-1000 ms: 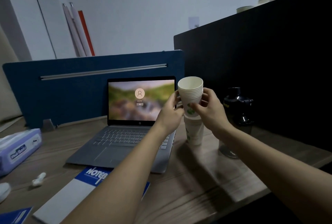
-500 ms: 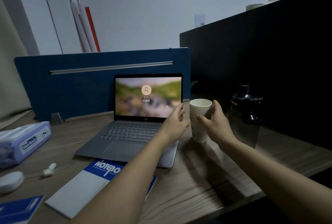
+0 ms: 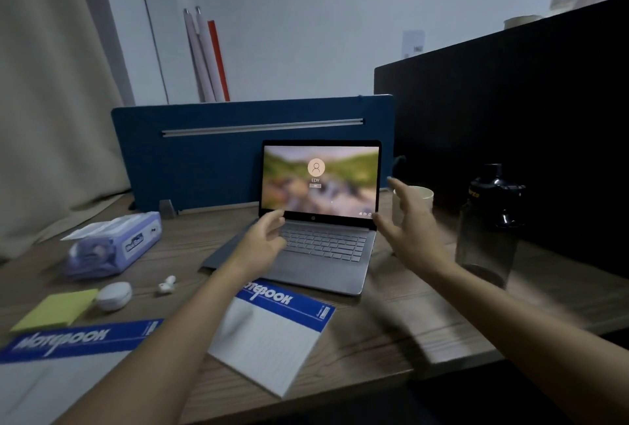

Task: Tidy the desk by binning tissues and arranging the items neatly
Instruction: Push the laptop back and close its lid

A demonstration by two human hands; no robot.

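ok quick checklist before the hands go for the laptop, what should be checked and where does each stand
1. Both hands free: ok. The left hand and the right hand are open and hold nothing.
2. Paper cups set down upright: ok, right of the laptop, partly behind the right hand.
3. Room on the right: not ok. The cups and the dark bottle stand close by.
4. Front edge free: not ok. A notebook lies right against it; overlap cannot be told.
5. Loose small things: ok. The earbud and its white case lie well to the left.
6. Cable plugged in: cannot tell.
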